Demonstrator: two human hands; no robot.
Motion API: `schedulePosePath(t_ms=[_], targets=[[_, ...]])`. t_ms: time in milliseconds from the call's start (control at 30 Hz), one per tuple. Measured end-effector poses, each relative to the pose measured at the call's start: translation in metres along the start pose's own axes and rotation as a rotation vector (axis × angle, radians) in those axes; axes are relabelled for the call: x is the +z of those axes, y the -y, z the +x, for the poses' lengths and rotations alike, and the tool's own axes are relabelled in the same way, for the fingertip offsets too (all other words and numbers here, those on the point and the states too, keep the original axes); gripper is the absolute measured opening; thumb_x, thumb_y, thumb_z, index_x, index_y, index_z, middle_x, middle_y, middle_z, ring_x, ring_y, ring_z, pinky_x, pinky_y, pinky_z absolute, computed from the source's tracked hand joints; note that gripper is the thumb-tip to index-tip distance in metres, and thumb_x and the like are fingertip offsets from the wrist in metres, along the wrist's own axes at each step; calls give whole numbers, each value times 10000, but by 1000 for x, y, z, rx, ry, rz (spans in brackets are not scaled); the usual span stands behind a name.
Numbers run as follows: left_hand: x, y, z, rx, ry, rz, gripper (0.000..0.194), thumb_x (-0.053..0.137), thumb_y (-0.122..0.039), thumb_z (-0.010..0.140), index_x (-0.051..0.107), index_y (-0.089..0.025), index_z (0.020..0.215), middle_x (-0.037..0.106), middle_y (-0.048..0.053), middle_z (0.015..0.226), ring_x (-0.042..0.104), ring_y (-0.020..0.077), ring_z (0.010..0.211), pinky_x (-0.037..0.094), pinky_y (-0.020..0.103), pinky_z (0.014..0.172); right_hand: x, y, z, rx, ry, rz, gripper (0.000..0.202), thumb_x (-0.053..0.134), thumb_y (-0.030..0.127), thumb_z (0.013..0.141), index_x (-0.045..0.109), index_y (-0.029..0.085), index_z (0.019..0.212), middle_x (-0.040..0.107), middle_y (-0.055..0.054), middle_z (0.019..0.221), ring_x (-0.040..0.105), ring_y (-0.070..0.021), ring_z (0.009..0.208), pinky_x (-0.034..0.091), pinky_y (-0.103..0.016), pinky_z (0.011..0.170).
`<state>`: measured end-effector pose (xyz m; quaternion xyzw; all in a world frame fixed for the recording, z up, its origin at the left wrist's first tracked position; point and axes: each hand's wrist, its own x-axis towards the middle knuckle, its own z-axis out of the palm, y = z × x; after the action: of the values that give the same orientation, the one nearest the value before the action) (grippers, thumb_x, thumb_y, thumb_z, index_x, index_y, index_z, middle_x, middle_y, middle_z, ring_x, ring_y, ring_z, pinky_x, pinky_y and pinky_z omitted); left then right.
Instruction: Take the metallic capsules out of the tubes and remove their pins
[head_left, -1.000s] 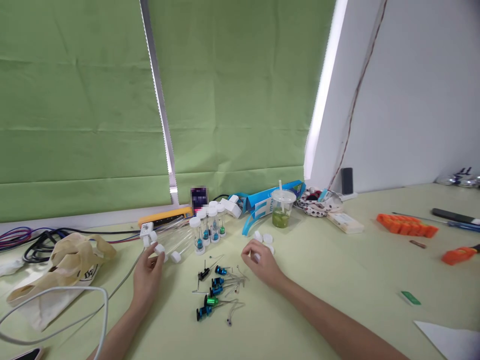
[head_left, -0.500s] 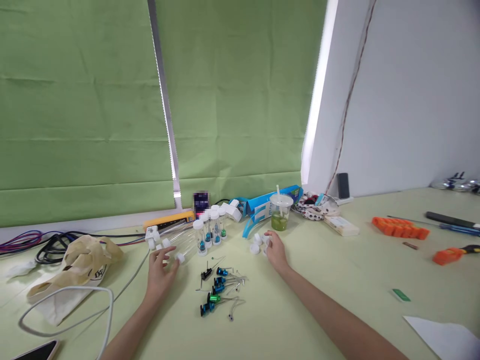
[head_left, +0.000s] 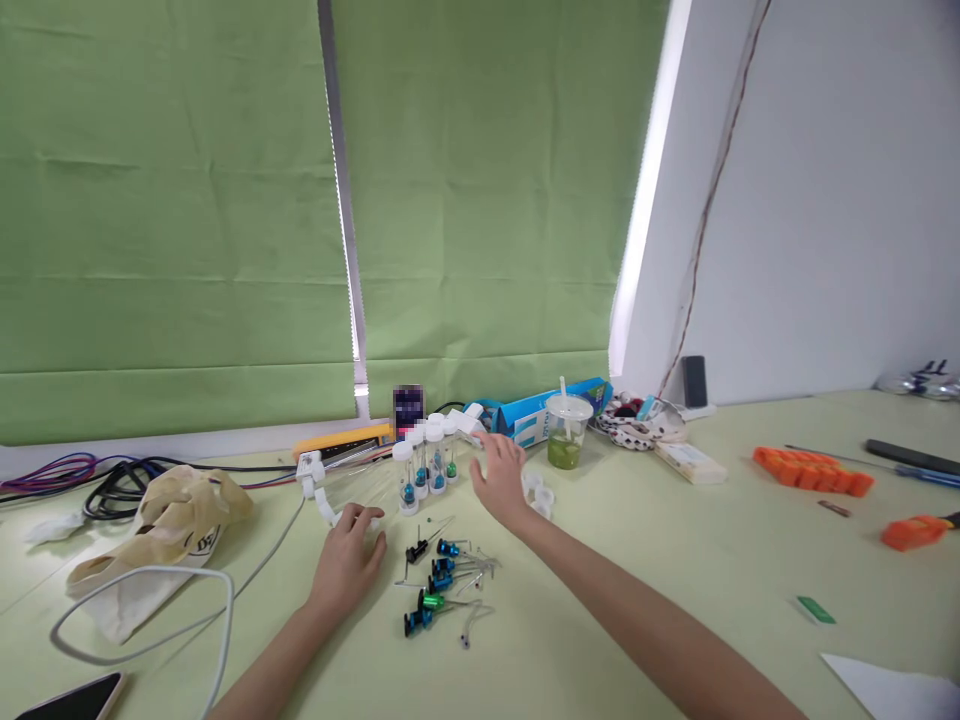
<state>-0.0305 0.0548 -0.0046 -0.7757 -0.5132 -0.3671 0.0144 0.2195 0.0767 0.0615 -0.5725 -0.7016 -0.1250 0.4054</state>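
Observation:
Several clear tubes with white caps (head_left: 434,432) stand upright near the back, with small blue and green parts inside. My left hand (head_left: 349,560) is by the white-capped ends of clear tubes lying on the table; its fingers are curled and what they hold, if anything, is hidden. My right hand (head_left: 499,475) hovers just right of the standing tubes, fingers apart, with nothing in it. White caps (head_left: 541,495) lie partly hidden behind the right wrist. Between the forearms are several small blue, black and green metal parts (head_left: 439,580) with thin bent rods.
A cup of green drink (head_left: 565,445) stands by a blue box (head_left: 531,414). At left are a beige bag (head_left: 172,520), a white cable (head_left: 142,572) and a phone (head_left: 79,700). Orange pieces (head_left: 814,472) lie at right.
My right hand has moved left, away from the loose white caps toward the standing tubes. My left hand has shifted slightly right and down. The whole view has shifted slightly.

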Motion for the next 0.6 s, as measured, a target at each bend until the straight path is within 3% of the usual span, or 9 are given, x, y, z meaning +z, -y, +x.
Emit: schedulePosePath(t_ms=[133, 267, 400, 600], targets=[[0, 3, 2, -61, -24, 58, 216, 402, -290, 795, 543, -198, 931, 508, 40, 848, 571, 186, 722, 453, 309, 649, 6, 58, 25, -234, 164, -59, 428, 345, 372, 887, 332, 291, 1307, 578, -67, 934, 457, -243, 948, 179, -422, 889], [-4, 1, 3, -117, -10, 94, 233, 403, -309, 783, 544, -198, 931, 527, 0, 698, 571, 169, 622, 414, 268, 569, 23, 82, 32, -289, 285, -151, 455, 317, 471, 884, 320, 319, 1313, 600, -78, 957, 494, -253, 914, 185, -439, 857], [-5, -2, 3, -102, 103, 64, 235, 385, -305, 793, 524, -205, 953, 513, -48, 526, 559, 161, 550, 405, 280, 624, 28, 80, 31, -237, 327, -114, 386, 333, 437, 889, 403, 262, 1226, 605, -77, 970, 514, -239, 911, 225, -393, 823], [-2, 0, 3, -72, 89, -6, 275, 391, -361, 816, 515, -224, 1021, 656, 35, 842, 591, 220, 869, 375, 391, 823, 15, 47, 11, -37, 319, 68, 225, 483, 367, 806, 483, 195, 953, 609, -26, 791, 548, -185, 723, 301, -301, 710]])
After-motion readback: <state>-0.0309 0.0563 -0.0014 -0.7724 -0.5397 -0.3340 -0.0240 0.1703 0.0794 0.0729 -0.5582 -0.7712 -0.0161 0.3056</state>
